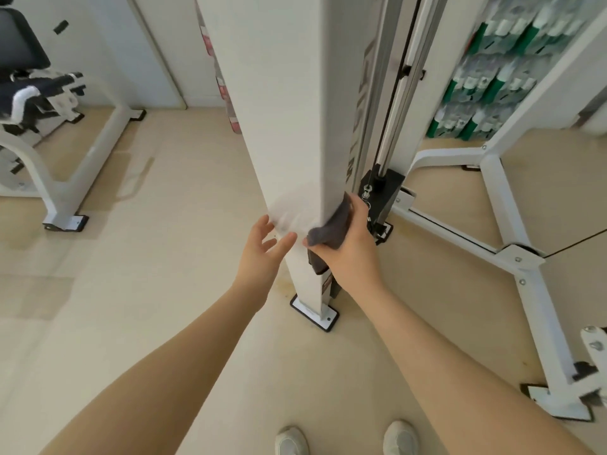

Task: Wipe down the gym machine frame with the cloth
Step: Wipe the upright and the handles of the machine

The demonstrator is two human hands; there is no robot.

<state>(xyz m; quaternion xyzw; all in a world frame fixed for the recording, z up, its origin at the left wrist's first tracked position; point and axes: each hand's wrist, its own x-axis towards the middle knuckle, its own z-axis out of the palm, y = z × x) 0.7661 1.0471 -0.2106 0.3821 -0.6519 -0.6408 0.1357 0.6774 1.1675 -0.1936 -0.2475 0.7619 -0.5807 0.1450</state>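
A tall white upright post of the gym machine frame rises through the middle of the view and ends in a bolted foot plate on the floor. My right hand grips a dark grey cloth and presses it against the post's right edge, low down. My left hand hovers with fingers spread just left of the post at the same height, holding nothing. Part of the cloth hangs behind the post's edge.
A cable, guide rods and a black pulley block stand just right of the post. White base rails spread across the floor to the right. Another white machine with a black seat stands at the left. My shoes are below.
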